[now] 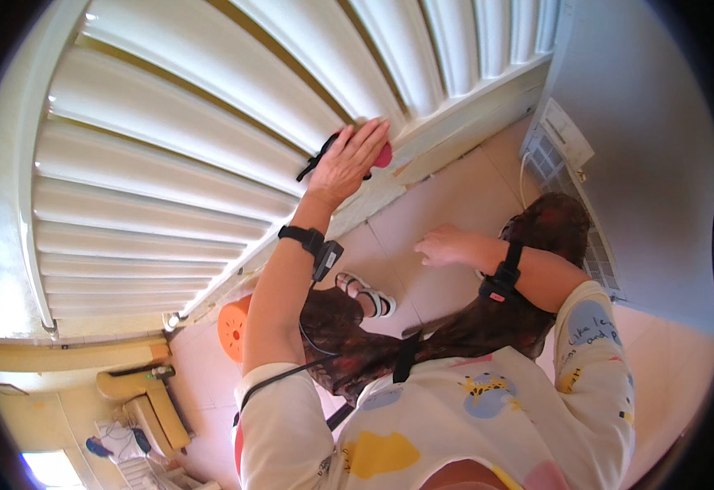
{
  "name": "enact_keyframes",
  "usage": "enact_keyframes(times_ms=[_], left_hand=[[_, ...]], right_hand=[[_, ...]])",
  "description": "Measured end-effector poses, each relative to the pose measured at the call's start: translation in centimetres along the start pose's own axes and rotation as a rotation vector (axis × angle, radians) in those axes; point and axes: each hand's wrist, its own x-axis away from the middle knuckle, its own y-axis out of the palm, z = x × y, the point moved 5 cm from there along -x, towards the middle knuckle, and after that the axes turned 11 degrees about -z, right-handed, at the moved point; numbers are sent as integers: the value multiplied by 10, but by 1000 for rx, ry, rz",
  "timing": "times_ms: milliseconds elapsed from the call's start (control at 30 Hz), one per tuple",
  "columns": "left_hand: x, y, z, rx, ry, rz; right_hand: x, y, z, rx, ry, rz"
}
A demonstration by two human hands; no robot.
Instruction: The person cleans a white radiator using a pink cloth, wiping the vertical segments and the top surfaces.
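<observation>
My left hand (345, 169) reaches up to the lower rail of a white ribbed radiator (234, 90). Its long fingers lie over a small pink pad (384, 155) with a black strap-like part (316, 161), pressing it to the radiator; most of the pad is hidden under the palm, so its exact kind does not show. Over my right thigh and the floor hangs my right hand (445, 244), fingers loosely curled, with nothing visible in them and apart from the radiator. Both wrists wear black straps with small devices.
A grey cabinet-like appliance (651, 147) with a vented lower panel stands close on the right. An orange round stool (234, 329) is beside my left arm. Pinkish tiles (390, 237) cover the floor. Farther back on the left, a person (120, 443) is near a tan sofa (157, 416).
</observation>
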Motion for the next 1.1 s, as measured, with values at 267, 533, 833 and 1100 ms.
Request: enact_keyframes(times_ms=[267,533,833,1100], left_hand=[[27,-52,16,863,-319,130],[63,-73,9,1079,-278,-21],[110,-246,-166,89,-488,976],[90,-281,-260,170,-731,777]], right_hand=[[21,-58,20,-848,-193,319],[53,-79,1,-1834,-520,460],[214,-272,31,-652,-26,1601],[207,-405,-89,517,-70,2101]])
